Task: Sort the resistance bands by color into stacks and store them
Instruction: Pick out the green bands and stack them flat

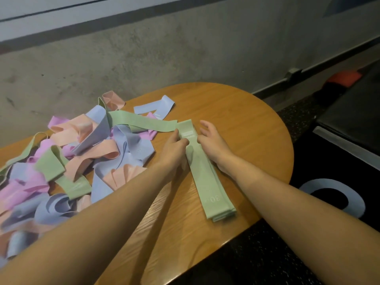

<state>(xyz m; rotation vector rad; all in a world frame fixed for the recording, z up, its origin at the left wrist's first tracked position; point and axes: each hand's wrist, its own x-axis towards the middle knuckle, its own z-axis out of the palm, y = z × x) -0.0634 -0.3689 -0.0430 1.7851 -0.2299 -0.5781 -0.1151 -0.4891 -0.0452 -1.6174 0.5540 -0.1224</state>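
A flat stack of pale green rubber resistance bands (202,171) lies lengthwise on the round wooden table (246,112), between the two forearms. Its near end carries a white "30" printed upside down to the camera; a white logo block near the far end is too blurred to read. The left hand (174,147) pinches the stack's left edge with curled fingers, while the right hand (211,140) rests against the right edge with fingers relaxed and slightly spread. Another long green band (141,122) runs from the stack's far end into the loose heap of green, lilac-blue, peach and pink bands (72,157) covering the table's left side. A single blue band (158,108) lies apart behind it.
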